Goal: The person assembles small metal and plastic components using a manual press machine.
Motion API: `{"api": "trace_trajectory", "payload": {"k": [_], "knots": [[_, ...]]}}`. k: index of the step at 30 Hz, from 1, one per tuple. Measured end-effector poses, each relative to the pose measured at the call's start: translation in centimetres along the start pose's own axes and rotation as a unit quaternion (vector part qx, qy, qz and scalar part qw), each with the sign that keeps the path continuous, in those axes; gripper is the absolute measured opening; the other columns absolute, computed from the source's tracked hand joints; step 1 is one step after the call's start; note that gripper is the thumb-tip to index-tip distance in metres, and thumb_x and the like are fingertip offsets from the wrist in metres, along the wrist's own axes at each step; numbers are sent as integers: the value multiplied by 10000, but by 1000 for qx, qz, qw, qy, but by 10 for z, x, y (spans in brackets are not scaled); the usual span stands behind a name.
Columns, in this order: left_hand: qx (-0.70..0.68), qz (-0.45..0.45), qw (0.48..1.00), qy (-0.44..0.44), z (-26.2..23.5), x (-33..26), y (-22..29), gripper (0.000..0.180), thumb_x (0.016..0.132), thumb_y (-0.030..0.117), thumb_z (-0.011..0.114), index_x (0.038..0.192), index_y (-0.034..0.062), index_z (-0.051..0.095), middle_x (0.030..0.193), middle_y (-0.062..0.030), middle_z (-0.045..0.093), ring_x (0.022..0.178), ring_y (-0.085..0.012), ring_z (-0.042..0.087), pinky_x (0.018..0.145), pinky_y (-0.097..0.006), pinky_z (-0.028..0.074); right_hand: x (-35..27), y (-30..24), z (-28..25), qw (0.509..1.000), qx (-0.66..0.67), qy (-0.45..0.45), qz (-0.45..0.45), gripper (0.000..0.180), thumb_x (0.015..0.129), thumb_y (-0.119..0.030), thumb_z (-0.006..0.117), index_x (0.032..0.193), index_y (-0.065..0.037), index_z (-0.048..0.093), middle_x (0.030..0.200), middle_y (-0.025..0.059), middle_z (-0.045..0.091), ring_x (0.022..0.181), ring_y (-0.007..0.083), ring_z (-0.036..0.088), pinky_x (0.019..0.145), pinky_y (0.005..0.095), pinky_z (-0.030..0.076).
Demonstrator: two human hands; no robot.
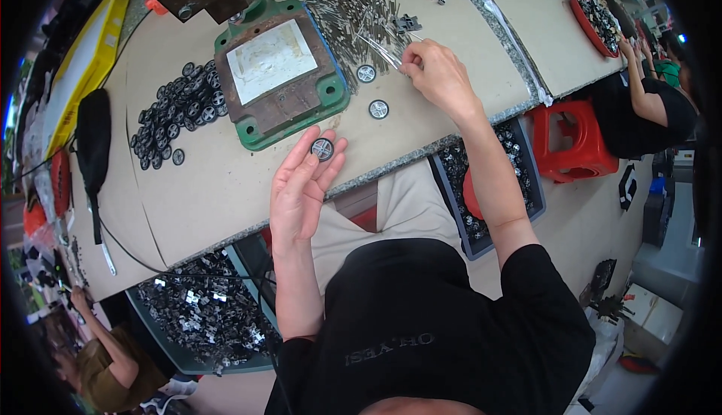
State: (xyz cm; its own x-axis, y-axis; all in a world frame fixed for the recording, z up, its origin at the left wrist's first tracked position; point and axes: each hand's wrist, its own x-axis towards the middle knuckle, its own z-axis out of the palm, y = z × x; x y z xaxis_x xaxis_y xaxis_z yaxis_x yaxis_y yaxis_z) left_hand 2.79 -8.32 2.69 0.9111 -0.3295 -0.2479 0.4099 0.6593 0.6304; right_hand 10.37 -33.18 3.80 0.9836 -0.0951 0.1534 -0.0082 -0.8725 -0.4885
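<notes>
While the left hand [298, 198], palm up, pinches a black-rimmed wheel [323, 148] with its thumb, the right hand [441, 78] pinches thin metal pins [383, 53] beside a scattered heap [340, 10]

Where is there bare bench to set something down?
Free: the bench between wheel pile and front edge, and between right hand and pale strip. Crowded: left of the press, under that pile; right of it, under metal pins.
</notes>
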Motion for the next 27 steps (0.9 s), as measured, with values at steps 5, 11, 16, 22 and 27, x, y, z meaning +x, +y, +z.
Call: {"api": "trace_trajectory", "payload": {"k": [5, 11, 16, 22, 27], "knots": [[-3, -2, 1000, -16, -4, 2, -1, 419, 898, 24, 452, 1296, -51, 345, 1243, -206, 466, 1147, -313, 479, 969, -340, 433, -1, -2, -10, 999, 19, -44, 23, 109, 744, -83, 606, 818, -3, 613, 804, 117, 601, 724, 223, 579, 675, 334, 448], [-3, -17, 1000, -21, -6, 2, -1, 392, 902, 30, 451, 1280, -40, 377, 1235, -202, 477, 1145, -300, 484, 948, -325, 454, 4, -10, -6, 997, 30, -62, -31, 81, 744, -51, 589, 804, 0, 606, 789, 113, 598, 705, 225, 578, 668, 332, 450], [17, -17, 1000, 11, 0, 2, -3, 380, 897, 37, 473, 1263, -39, 404, 1160, -171, 543, 1091, -291, 533, 926, -338, 466, 3, -11, 4, 992, -70, -63, -83, 110, 748, -43, 580, 850, -4, 589, 783, 115, 591, 692, 237, 570, 667, 328, 449], [46, -13, 998, 30, 4, 2, -5, 405, 897, 43, 481, 1265, -83, 370, 1110, -177, 561, 1042, -263, 564, 897, -341, 485, -36, -57, -9, 942, 315, -110, -48, 163, 831, -34, 544, 989, -23, 582, 761, 49, 608, 654, 101, 571, 518, 228, 429], [39, -15, 999, 32, 2, 2, -7, 389, 897, 45, 479, 1255, -78, 388, 1123, -175, 558, 1020, -243, 577, 888, -335, 493, -63, -68, 20, 826, 538, -165, -27, 148, 872, -62, 549, 987, 19, 596, 860, 73, 650, 712, 62, 588, 486, 154, 377]]}}
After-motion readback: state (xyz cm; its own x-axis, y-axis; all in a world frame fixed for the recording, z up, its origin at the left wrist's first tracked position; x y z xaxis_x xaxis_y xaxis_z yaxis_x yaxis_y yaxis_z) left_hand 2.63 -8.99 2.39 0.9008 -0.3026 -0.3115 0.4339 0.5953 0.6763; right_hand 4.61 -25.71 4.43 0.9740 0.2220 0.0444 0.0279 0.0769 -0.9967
